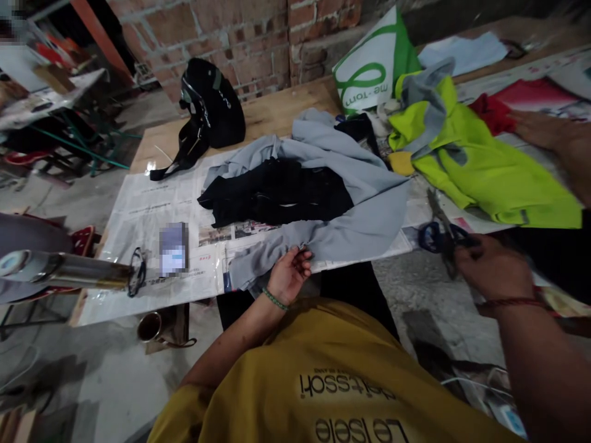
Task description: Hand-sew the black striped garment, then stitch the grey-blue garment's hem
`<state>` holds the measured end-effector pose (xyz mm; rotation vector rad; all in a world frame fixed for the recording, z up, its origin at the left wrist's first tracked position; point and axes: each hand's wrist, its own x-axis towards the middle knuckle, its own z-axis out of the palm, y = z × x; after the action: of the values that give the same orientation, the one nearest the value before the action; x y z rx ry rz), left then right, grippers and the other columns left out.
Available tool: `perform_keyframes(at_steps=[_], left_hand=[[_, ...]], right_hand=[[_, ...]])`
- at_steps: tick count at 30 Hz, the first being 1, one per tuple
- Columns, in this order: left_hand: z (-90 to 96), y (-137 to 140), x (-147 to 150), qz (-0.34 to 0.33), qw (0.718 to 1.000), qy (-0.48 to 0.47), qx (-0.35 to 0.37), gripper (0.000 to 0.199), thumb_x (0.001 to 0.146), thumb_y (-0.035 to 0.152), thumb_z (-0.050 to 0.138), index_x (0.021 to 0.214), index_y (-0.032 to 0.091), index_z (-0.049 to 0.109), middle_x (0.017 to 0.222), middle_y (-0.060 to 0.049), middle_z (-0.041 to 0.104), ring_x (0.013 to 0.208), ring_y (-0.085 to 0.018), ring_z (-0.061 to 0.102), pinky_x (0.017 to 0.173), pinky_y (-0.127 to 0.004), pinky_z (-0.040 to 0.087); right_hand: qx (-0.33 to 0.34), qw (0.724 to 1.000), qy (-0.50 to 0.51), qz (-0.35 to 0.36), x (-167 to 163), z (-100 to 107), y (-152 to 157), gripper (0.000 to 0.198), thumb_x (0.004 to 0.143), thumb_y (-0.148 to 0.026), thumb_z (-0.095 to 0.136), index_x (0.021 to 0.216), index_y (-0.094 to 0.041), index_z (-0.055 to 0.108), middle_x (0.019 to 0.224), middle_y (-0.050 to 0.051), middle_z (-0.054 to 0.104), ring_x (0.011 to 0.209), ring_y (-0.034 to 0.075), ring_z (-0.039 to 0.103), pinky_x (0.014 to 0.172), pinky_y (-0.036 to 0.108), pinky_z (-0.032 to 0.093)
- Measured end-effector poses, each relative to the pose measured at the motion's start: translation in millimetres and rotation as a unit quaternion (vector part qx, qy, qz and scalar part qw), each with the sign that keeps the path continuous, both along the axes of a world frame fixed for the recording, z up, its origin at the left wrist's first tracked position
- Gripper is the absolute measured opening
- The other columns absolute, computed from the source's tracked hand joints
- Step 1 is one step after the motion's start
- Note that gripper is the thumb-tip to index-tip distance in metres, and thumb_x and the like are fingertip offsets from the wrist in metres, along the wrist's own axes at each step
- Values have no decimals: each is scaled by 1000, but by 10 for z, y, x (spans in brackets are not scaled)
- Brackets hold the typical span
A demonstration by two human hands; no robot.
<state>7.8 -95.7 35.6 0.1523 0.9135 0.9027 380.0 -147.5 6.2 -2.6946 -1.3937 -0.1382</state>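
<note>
My left hand [290,274], with a green beaded bracelet at the wrist, is closed at the near edge of a grey cloth garment [364,231]. Its thumb and fingers pinch the hem. A black piece of clothing [281,194] lies on top of the grey one. Off to the right, my right hand [496,267] is closed around a handle of dark-blue-handled scissors [447,231] by the table's near edge. Motion blurs the scissors somewhat, and their blades are hard to make out.
A co-worker's hand [545,132] rests by a yellow-green garment [498,160] at right. On the newspaper-covered table [138,203] are a phone [173,249] and a black bag [215,104]. A steel flask [69,271] is at left; a green-white bag [373,67] stands behind.
</note>
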Motion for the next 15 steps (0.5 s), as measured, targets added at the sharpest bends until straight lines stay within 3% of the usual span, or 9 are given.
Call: perform_keyframes(at_steps=[2,4,7,10,13,15], left_hand=[[1,-11,0,6,1000,4,14,11,81,21,53,80,11,59,77,-4,65,50,-6,53,45,-18,40],[-5,-27,-7,17,999,17,25,8,79,18,53,75,11,57,78,-5,65,52,-8,55,46,-19,41],[-30,-59,-25,26,998,49,40,8,77,17,53,71,13,53,80,-5,66,53,-10,58,47,-21,43],[-44,-66,-54,19,997,65,45,11,80,22,53,75,13,53,84,-7,67,54,-11,59,48,-23,45],[-21,-20,-100,10,999,38,22,23,84,36,51,79,13,55,89,-9,67,59,-12,61,52,-24,48],[-2,29,-128,0,1000,18,-4,33,85,44,48,79,13,55,92,-11,67,61,-12,62,53,-24,48]], right_hand=[[-29,998,-45,-26,-85,93,21,51,78,-50,38,111,-16,59,82,14,63,87,32,56,69,40,42],[-44,997,-68,-4,-160,165,99,54,78,-53,38,112,-15,58,88,16,62,93,33,53,75,42,41],[-33,998,-14,52,-216,186,241,58,76,-49,46,121,-12,51,102,18,58,100,30,50,81,38,41],[-16,998,59,30,-195,131,313,66,71,-47,54,125,-9,47,110,19,53,105,28,49,82,35,42],[-28,993,111,-18,-119,59,274,71,65,-47,61,123,-9,48,102,17,57,101,30,51,80,38,44],[-40,987,155,-10,-75,7,185,68,62,-49,62,116,-10,51,88,14,59,83,29,57,68,40,47]])
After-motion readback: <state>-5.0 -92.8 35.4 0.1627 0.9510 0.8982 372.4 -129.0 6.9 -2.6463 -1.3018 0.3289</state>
